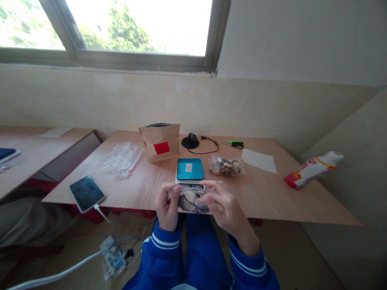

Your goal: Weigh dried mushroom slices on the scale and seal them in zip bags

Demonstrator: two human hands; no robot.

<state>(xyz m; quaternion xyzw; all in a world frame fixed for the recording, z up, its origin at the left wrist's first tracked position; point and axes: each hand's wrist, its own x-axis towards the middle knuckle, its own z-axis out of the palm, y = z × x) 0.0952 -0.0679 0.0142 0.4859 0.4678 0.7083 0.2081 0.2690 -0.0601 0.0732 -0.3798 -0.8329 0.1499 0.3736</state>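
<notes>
Both hands pinching the small clear zip bag [190, 200] of snacks at the table's [284, 201] near edge, left hand [167, 209] and right hand [224, 205] gripping opposite ends so it stays taut, just in front of the blue-topped kitchen scale [190, 169].

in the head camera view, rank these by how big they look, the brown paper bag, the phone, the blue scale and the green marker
Largest to smallest as they appear:
1. brown paper bag
2. phone, which lies nearer the camera, so its lead over the scale is unsure
3. blue scale
4. green marker, clearly smallest, though farthest back
</notes>
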